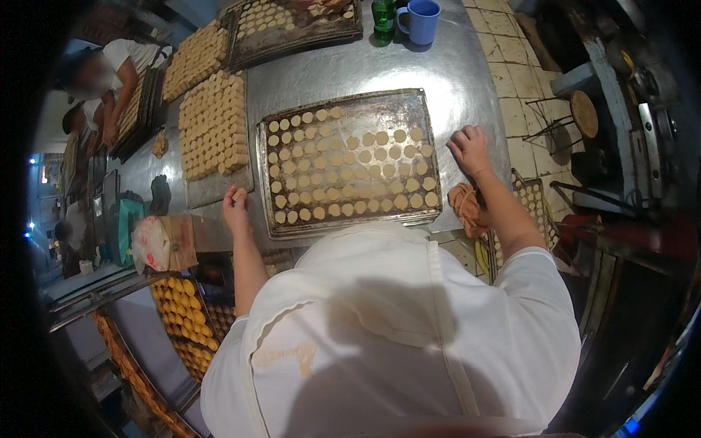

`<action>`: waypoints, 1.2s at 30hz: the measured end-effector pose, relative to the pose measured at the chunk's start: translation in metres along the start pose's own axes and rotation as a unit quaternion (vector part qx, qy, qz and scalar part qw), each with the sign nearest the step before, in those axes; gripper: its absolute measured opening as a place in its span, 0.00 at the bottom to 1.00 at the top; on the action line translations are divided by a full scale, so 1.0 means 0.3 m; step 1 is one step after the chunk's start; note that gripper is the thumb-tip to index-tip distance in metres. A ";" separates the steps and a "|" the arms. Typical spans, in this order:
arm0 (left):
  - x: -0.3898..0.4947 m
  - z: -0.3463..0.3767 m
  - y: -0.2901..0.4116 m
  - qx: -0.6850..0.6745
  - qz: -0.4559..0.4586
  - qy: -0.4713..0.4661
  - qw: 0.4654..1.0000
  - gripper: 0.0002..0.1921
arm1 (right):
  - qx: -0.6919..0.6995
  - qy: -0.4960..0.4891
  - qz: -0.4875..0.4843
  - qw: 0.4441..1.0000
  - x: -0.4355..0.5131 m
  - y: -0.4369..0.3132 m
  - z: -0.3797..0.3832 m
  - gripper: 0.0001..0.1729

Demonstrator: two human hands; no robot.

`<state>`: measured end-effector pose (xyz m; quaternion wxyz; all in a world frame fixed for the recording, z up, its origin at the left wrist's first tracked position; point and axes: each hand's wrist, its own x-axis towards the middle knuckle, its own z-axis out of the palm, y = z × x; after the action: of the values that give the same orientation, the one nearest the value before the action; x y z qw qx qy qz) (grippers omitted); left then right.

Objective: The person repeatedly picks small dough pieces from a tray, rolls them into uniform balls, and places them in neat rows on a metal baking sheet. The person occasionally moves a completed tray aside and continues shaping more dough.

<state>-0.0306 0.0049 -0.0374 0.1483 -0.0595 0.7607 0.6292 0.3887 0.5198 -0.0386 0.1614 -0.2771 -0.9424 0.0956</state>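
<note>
A metal baking tray (383, 117) lies before me on the steel table, with rows of thin round dough discs (346, 174) on it. The upper right part of the tray is bare metal. To its left, my left hand (236, 211) has its fingers closed around a small pale dough piece (240, 192), partly hidden by them. Just beyond that hand, stacked short dough cylinders (212, 123) stand in close rows on a flat board (211, 198). Right of the tray, my right hand (471, 150) rests on the tabletop with loosely bent fingers and nothing visible in it.
A crumpled brown cloth (468, 211) lies at the table's right edge. A green bottle (383, 22) and blue mug (421, 23) stand at the far end. Another person's hands (317, 4) are over a far tray (290, 38). A cardboard box (179, 241) sits at left; a stool (584, 115) stands right.
</note>
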 end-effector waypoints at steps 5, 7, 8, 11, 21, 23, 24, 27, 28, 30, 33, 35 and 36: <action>-0.161 0.099 0.043 -0.024 -0.005 -0.052 0.998 0.21 | 0.010 -0.014 -0.030 0.999 0.004 0.013 0.001 0.11; -0.214 0.137 0.067 -0.026 -0.011 -0.079 0.997 0.21 | 0.010 0.010 -0.045 0.999 0.008 0.033 0.024 0.11; -0.236 0.153 0.079 -0.024 -0.015 -0.093 0.995 0.21 | 0.015 0.021 0.011 1.000 0.015 0.048 0.042 0.11; -0.278 0.173 0.123 -0.048 -0.026 -0.115 0.992 0.20 | 0.257 0.118 0.216 0.934 0.047 0.134 0.085 0.12; -0.193 -0.014 0.118 -0.182 -0.096 -0.152 0.967 0.21 | 0.918 0.104 0.226 0.308 0.065 0.050 -0.090 0.15; -0.137 -0.075 0.108 -0.175 -0.103 -0.148 0.968 0.20 | 0.928 0.089 0.193 0.305 0.194 -0.149 -0.087 0.15; -0.106 -0.115 0.105 -0.162 -0.112 -0.155 0.968 0.19 | 0.930 0.095 0.174 0.309 0.263 -0.259 -0.068 0.16; -0.005 -0.244 0.097 -0.174 -0.117 -0.145 0.967 0.17 | 0.945 -0.029 0.164 0.281 0.477 -0.611 0.032 0.17; 0.027 -0.290 0.087 -0.173 -0.126 -0.146 0.966 0.17 | 0.918 -0.018 0.241 0.313 0.556 -0.737 0.083 0.16; 0.078 -0.382 0.054 -0.172 -0.126 -0.163 0.963 0.16 | 0.881 -0.096 0.272 0.376 0.676 -0.999 0.207 0.15; 0.122 -0.503 0.007 -0.166 -0.143 -0.162 0.962 0.15 | 0.868 -0.318 0.187 0.332 0.855 -1.432 0.406 0.18; 0.127 -0.562 -0.017 -0.176 -0.153 -0.165 0.958 0.14 | 0.832 -0.406 0.227 0.301 0.947 -1.713 0.526 0.20; 0.129 -0.591 -0.023 -0.180 -0.155 -0.167 0.957 0.14 | 0.815 -0.429 0.203 0.333 0.976 -1.850 0.587 0.21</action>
<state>-0.0922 -0.1655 -0.0264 0.3557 -0.0964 0.5809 0.7258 -0.1795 0.2061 0.0209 -0.1439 -0.1107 -0.2489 0.9514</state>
